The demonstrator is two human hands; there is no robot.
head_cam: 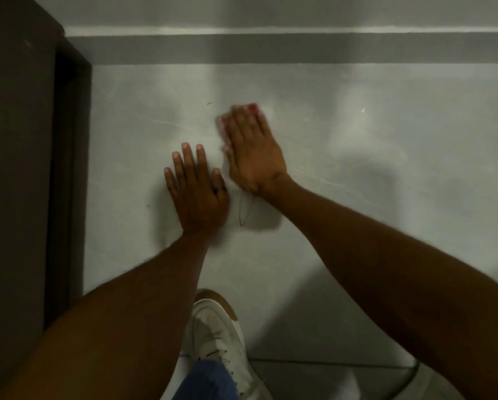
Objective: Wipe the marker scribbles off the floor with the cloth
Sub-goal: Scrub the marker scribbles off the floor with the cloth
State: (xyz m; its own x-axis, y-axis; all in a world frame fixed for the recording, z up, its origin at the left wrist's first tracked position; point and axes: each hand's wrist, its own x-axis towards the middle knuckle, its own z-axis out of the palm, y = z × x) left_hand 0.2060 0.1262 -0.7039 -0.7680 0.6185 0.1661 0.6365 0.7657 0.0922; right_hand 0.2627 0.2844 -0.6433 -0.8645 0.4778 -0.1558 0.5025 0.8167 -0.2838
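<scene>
My right hand (pixel 252 150) lies flat on a pink and white cloth (pixel 223 125), pressing it onto the pale grey floor (pixel 357 168); both are motion-blurred, and only the cloth's edges show around the fingers. My left hand (pixel 196 187), with a dark ring on one finger, rests palm down on the floor just to the left, fingers spread and holding nothing. A thin dark marker scribble (pixel 243 212) shows on the floor between the two wrists, below the right hand.
A dark door and frame (pixel 25 168) fill the left side. A grey skirting strip (pixel 271 49) runs along the wall at the top. My white shoe (pixel 222 336) and blue trouser leg (pixel 207 379) are at the bottom centre. A small dark mark (pixel 209 103) lies left of the cloth.
</scene>
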